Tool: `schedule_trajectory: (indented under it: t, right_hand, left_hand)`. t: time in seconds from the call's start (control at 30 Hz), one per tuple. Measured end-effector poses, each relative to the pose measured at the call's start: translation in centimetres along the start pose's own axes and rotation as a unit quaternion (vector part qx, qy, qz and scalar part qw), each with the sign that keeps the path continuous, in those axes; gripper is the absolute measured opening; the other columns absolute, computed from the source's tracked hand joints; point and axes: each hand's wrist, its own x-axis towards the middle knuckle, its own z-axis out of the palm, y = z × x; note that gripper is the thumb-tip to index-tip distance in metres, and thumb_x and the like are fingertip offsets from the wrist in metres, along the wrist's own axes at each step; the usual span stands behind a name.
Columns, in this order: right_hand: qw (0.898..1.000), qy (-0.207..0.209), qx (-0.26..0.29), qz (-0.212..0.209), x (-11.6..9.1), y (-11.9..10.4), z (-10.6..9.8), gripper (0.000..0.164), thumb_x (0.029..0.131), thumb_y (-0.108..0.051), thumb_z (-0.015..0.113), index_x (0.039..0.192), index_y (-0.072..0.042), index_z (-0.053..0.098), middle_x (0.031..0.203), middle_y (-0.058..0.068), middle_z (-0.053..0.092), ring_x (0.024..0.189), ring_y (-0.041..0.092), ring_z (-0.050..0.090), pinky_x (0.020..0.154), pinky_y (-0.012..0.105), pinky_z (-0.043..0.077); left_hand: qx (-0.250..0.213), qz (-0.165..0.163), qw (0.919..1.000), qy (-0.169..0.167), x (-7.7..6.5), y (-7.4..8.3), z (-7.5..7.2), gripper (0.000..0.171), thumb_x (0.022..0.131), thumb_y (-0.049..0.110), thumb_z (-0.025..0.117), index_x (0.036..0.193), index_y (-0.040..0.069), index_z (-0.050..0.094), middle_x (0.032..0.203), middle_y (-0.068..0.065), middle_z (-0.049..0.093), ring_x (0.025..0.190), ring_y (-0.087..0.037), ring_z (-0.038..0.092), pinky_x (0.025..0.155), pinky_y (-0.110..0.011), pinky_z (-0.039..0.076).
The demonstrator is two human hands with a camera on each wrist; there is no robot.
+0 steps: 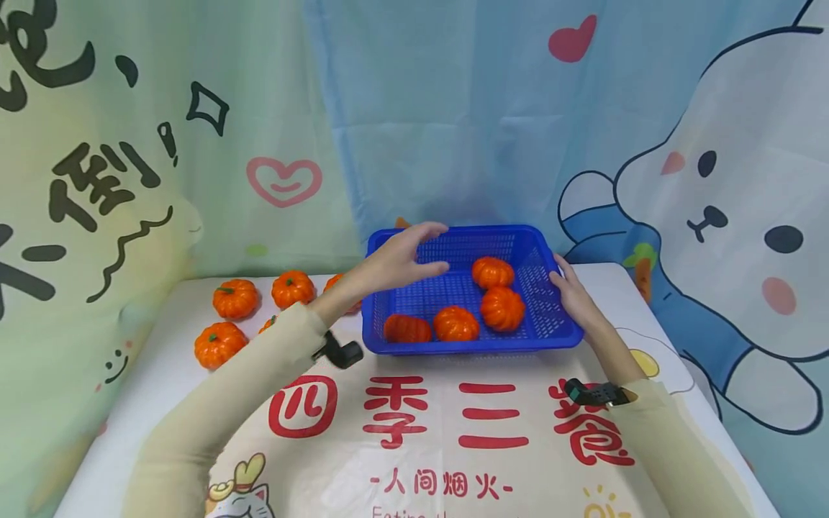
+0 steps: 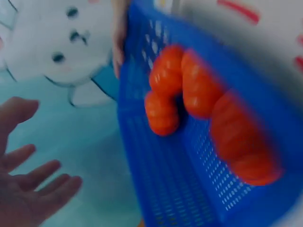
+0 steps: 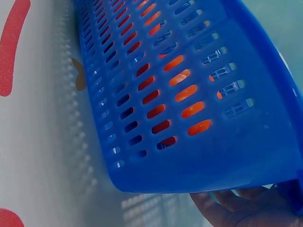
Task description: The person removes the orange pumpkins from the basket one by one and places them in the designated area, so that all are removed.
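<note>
A blue plastic basket [image 1: 414,347] with slotted walls holds several orange toy pumpkins [image 1: 456,324]. My right hand [image 1: 575,293] grips the basket's right end, thumb at the rim. In the right wrist view the fingers [image 3: 222,205] show past the basket's end wall, partly hidden by it. My left hand [image 1: 404,260] hovers at the left part of the basket, thumb and fingers spread with nothing between them. The left wrist view, somewhat blurred, shows that same hand [image 2: 28,189] apart from the rim, with the pumpkins [image 2: 163,113] gathered along one side inside.
More orange pumpkins [image 1: 236,298] lie on the left of the white table [image 1: 162,338], some partly behind my left forearm. A printed cloth [image 1: 447,392] with red characters covers the front. A patterned curtain [image 1: 453,108] hangs close behind the basket.
</note>
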Motion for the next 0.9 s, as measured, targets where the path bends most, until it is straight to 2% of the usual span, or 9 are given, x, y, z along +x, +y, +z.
schedule_trajectory:
  t: [0.1, 0.17, 0.27, 0.37, 0.43, 0.6, 0.67, 0.8, 0.9]
  right_hand:
    - [1.0, 0.0, 0.002, -0.001, 0.1, -0.1, -0.1, 0.06, 0.106, -0.039, 0.018, 0.155, -0.024, -0.012, 0.163, 0.02, -0.008, 0.148, 0.047, 0.004, 0.117, 0.067, 0.002]
    - [1.0, 0.0, 0.003, -0.002, 0.2, 0.0, -0.1, 0.06, 0.106, -0.037, 0.019, 0.156, -0.023, -0.011, 0.163, 0.018, -0.009, 0.149, 0.045, 0.001, 0.118, 0.066, 0.0]
    - [1.0, 0.005, 0.004, 0.0, 0.3, 0.2, -0.1, 0.059, 0.106, -0.035, 0.02, 0.156, -0.023, -0.01, 0.163, 0.017, -0.01, 0.149, 0.044, -0.002, 0.118, 0.065, -0.001]
    - [1.0, 0.009, 0.001, 0.007, 0.3, 0.2, -0.1, 0.059, 0.106, -0.036, 0.021, 0.156, -0.025, -0.01, 0.164, 0.015, -0.01, 0.15, 0.043, -0.001, 0.118, 0.065, -0.001]
    - [1.0, 0.013, -0.002, 0.011, 0.2, 0.2, -0.1, 0.06, 0.106, -0.038, 0.021, 0.156, -0.027, -0.01, 0.164, 0.014, -0.009, 0.15, 0.043, -0.001, 0.118, 0.065, 0.0]
    - [1.0, 0.016, -0.001, 0.005, 0.0, 0.1, 0.1, 0.06, 0.105, -0.042, 0.021, 0.156, -0.029, -0.009, 0.164, 0.013, -0.007, 0.15, 0.042, 0.002, 0.118, 0.065, 0.001]
    - [1.0, 0.015, 0.001, 0.003, 0.0, 0.1, 0.1, 0.06, 0.105, -0.042, 0.021, 0.156, -0.029, -0.01, 0.164, 0.014, -0.006, 0.15, 0.042, 0.003, 0.118, 0.065, 0.001]
    - [1.0, 0.016, 0.0, 0.001, 0.1, 0.2, 0.0, 0.06, 0.105, -0.042, 0.02, 0.156, -0.028, -0.01, 0.164, 0.015, -0.004, 0.149, 0.043, 0.004, 0.118, 0.065, 0.001]
    - [1.0, 0.017, 0.002, 0.0, 0.1, 0.2, 0.0, 0.06, 0.105, -0.042, 0.02, 0.156, -0.027, -0.009, 0.164, 0.016, -0.004, 0.149, 0.044, 0.005, 0.118, 0.066, 0.002]
  left_hand:
    - [-0.019, -0.026, 0.9995, 0.008, 4.9, -0.6, 1.0, 0.055, 0.095, 0.031, 0.062, 0.143, 0.014, 0.042, 0.148, -0.009, 0.046, 0.138, -0.025, 0.042, 0.111, -0.041, 0.041]
    - [-0.028, -0.049, 0.9984, 0.004, 7.4, -1.0, 1.9, 0.051, 0.095, 0.031, 0.061, 0.141, 0.016, 0.045, 0.146, -0.01, 0.048, 0.136, -0.026, 0.045, 0.109, -0.041, 0.042]
    - [-0.042, -0.067, 0.9969, -0.004, 10.2, -1.8, 3.5, 0.047, 0.095, 0.029, 0.061, 0.138, 0.013, 0.049, 0.144, -0.014, 0.049, 0.132, -0.029, 0.048, 0.105, -0.042, 0.045]
    - [-0.062, -0.082, 0.9947, -0.008, 12.1, -2.9, 4.9, 0.046, 0.095, 0.026, 0.061, 0.136, 0.008, 0.052, 0.143, -0.016, 0.049, 0.131, -0.03, 0.048, 0.105, -0.042, 0.045]
    - [-0.08, -0.103, 0.9914, -0.007, 12.8, -3.8, 5.7, 0.046, 0.095, 0.027, 0.061, 0.136, 0.007, 0.052, 0.142, -0.016, 0.049, 0.13, -0.029, 0.049, 0.105, -0.04, 0.046]
    - [-0.102, -0.15, 0.9833, -0.012, 13.6, -5.7, 7.7, 0.048, 0.093, 0.032, 0.063, 0.135, 0.009, 0.054, 0.138, -0.012, 0.054, 0.123, -0.027, 0.054, 0.101, -0.038, 0.048]
    - [-0.097, -0.153, 0.9831, -0.03, 13.6, -6.0, 8.5, 0.051, 0.093, 0.034, 0.063, 0.136, 0.009, 0.053, 0.139, -0.013, 0.053, 0.124, -0.027, 0.054, 0.103, -0.038, 0.047]
    - [-0.056, -0.146, 0.9854, -0.068, 13.7, -6.3, 9.8, 0.057, 0.092, 0.036, 0.064, 0.142, 0.012, 0.049, 0.146, -0.013, 0.048, 0.132, -0.027, 0.049, 0.108, -0.039, 0.043]
    - [-0.04, -0.141, 0.9857, -0.084, 13.7, -6.4, 10.8, 0.062, 0.091, 0.036, 0.065, 0.145, 0.014, 0.044, 0.149, -0.012, 0.044, 0.136, -0.027, 0.045, 0.111, -0.039, 0.041]
